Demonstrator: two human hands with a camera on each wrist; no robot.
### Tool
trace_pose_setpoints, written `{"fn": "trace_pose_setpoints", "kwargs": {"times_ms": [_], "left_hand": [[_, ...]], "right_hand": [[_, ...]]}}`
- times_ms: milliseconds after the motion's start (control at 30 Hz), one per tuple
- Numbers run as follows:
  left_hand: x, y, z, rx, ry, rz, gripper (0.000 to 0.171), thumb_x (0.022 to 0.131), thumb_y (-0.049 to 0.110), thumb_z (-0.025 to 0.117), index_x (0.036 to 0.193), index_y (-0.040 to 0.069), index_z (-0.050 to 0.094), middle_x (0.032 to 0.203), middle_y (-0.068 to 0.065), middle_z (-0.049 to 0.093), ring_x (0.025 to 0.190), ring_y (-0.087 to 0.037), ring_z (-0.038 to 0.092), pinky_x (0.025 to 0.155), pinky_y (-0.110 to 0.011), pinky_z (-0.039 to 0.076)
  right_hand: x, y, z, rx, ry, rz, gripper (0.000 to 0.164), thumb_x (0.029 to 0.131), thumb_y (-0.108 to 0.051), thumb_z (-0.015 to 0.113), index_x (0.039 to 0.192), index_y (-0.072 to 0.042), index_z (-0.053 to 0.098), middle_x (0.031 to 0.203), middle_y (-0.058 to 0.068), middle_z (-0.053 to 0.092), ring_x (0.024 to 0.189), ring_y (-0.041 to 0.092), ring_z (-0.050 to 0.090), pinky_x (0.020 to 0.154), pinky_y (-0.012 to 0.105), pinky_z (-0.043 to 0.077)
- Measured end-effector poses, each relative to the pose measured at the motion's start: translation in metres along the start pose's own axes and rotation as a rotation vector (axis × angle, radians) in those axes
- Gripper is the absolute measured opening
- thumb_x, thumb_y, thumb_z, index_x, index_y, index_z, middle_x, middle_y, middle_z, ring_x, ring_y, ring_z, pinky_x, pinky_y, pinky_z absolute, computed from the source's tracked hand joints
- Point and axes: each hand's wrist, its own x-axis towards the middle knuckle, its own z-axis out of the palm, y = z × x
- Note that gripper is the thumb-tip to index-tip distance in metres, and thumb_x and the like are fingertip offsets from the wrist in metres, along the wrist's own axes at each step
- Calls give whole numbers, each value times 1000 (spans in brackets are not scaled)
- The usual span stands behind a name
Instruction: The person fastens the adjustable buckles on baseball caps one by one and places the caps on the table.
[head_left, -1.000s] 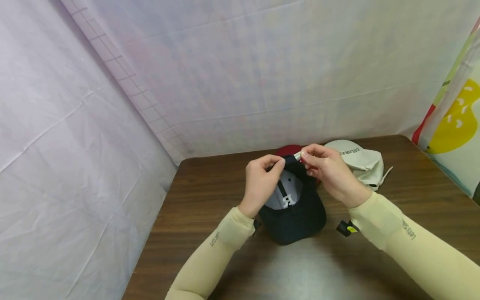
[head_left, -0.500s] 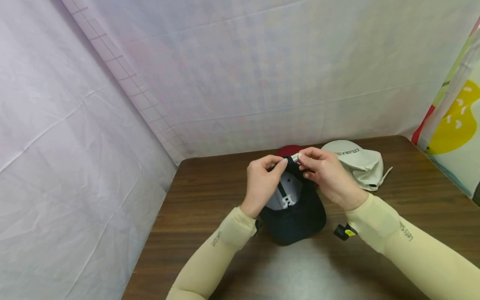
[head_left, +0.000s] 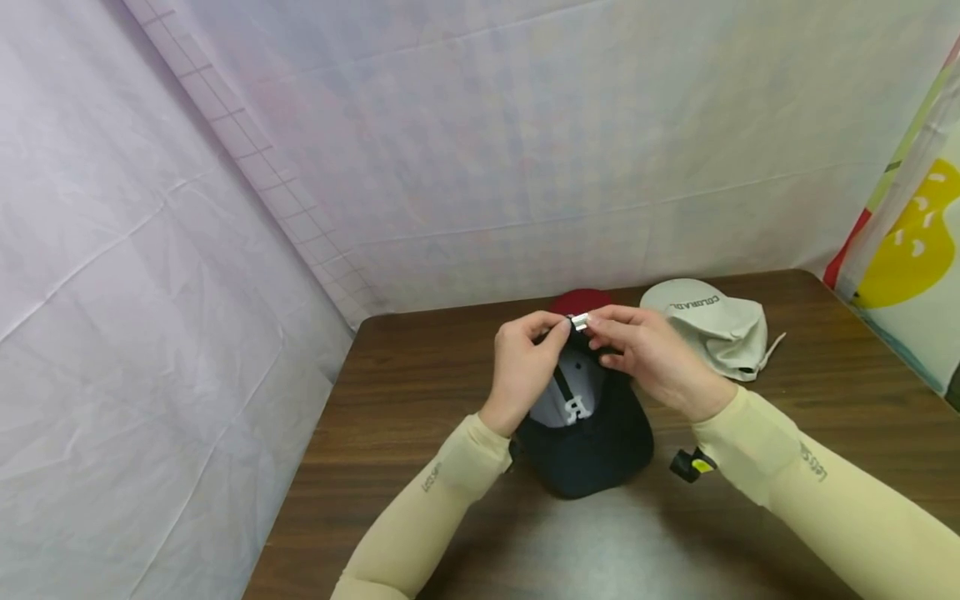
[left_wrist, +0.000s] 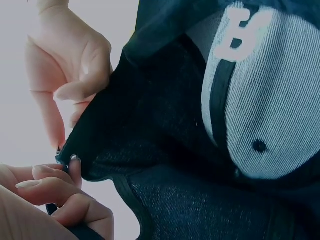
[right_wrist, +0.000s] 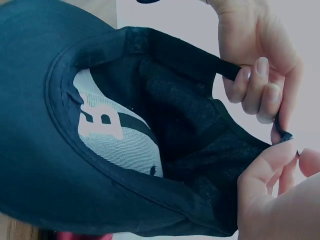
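Note:
A black baseball cap (head_left: 588, 454) is held over the table, brim toward me, its inside showing a grey lining panel and a white letter. My left hand (head_left: 521, 367) pinches the cap's back strap; in the right wrist view a length of black strap (right_wrist: 227, 69) runs into its curled fingers. Right beside it, the fingertips of my right hand (head_left: 660, 362) pinch the back edge at a silver buckle (head_left: 580, 320). The fingers partly cover the buckle, so how the strap sits in it cannot be made out.
A red cap (head_left: 579, 300) lies behind the black one, mostly hidden. To the right rests a light grey cap (head_left: 697, 325) with dark lettering and a loose strap. The brown wooden table (head_left: 375, 433) ends at a pale curtain (head_left: 465, 192).
My right hand has moved a little left and down, closer to the left hand. More of the silver buckle shows between them. The left hand has stayed nearly still.

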Motion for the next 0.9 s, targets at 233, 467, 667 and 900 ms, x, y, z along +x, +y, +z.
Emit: {"fn": "trace_pose_setpoints", "kwargs": {"times_ms": [233,467,667,900], "left_hand": [[0,-2,-2,32,-12,25,6,92,13,73,90,10,78,76,8,70,67,-7,57,59,-24,44],[-1,-4,-2,72,-47,98,5,93,17,72,96,13,73,77,9,66,67,-8,58,60,-31,47],[5,-5,-3,228,-96,297,24,92,26,76,111,13,69,85,2,67,68,-7,58,61,-24,46],[10,-6,-8,349,-90,401,28,90,36,77,111,17,76,91,4,67,72,-5,57,63,-22,45]], "right_hand": [[2,2,-4,21,0,39,7,97,-18,69,93,-14,74,85,-1,64,76,12,60,66,24,51],[7,3,-7,33,39,72,10,96,-19,70,90,-13,74,85,-2,66,73,11,58,63,22,50],[10,-2,-7,52,44,79,11,96,-21,71,91,-11,76,82,-1,67,72,11,58,61,22,48],[9,-7,-2,12,32,40,13,94,-21,73,97,-9,76,86,1,64,77,13,58,63,24,47]]}}
